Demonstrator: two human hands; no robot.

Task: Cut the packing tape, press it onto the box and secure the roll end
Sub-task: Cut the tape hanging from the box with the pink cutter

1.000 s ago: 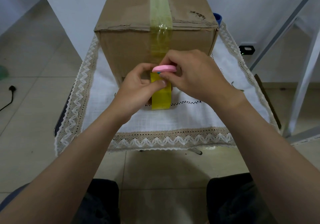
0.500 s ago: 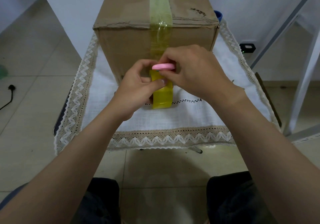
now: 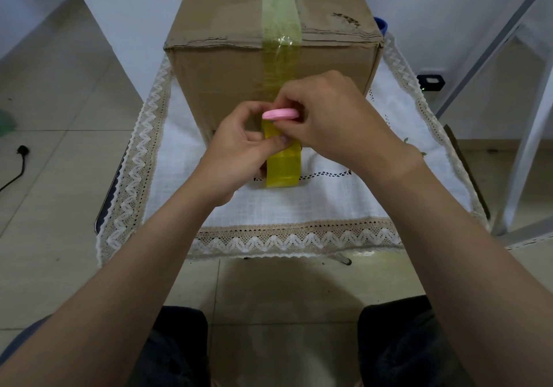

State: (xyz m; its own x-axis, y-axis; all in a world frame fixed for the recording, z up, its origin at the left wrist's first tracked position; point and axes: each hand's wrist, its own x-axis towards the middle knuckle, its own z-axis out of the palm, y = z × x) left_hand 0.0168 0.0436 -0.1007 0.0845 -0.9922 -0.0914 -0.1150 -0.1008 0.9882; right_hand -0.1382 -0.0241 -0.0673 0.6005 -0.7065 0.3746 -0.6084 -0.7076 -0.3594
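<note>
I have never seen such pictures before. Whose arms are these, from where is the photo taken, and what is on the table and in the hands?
There is no machine here: the arms belong to a person, and the one camera sits on that person's head, looking forward and down. So the arms reach in from the bottom of the picture.

On the small table lies a white cloth with a lace edge, and on it stands a cardboard box. A strip of yellowish packing tape runs over the top of the box and down its front.

The left hand holds the tape roll, seen edge-on. The right hand holds a small pink cutter against the tape just above the roll. Whether the tape is cut through is hidden.
</note>
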